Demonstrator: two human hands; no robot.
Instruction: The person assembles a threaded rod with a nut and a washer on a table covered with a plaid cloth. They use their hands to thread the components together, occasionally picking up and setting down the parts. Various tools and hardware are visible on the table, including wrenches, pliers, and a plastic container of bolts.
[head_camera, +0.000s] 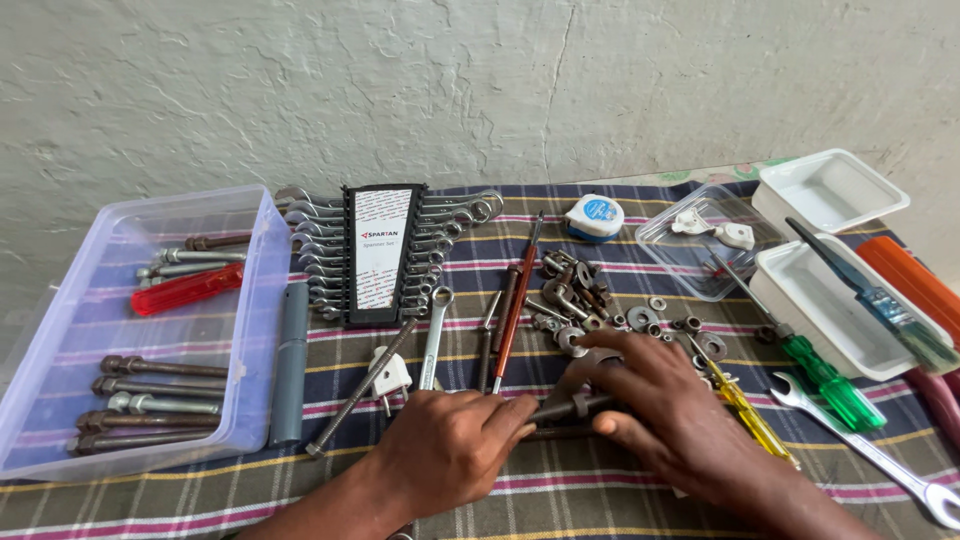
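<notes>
A rusty bolt (560, 408) was held between both hands over the striped cloth (560, 490).

The left hand (445, 450) was closed on the bolt's near end, and the right hand (665, 410) was clamped on it from the other side, fingers curled over the shank. The bolt lay just in front of a heap of loose nuts and washers (620, 320), with a red-handled screwdriver (515, 305) and a small spanner (433, 340) close by. A slip on the rusty surface could be expected to knock washers off the heap, since the right hand was nearly touching it.
</notes>
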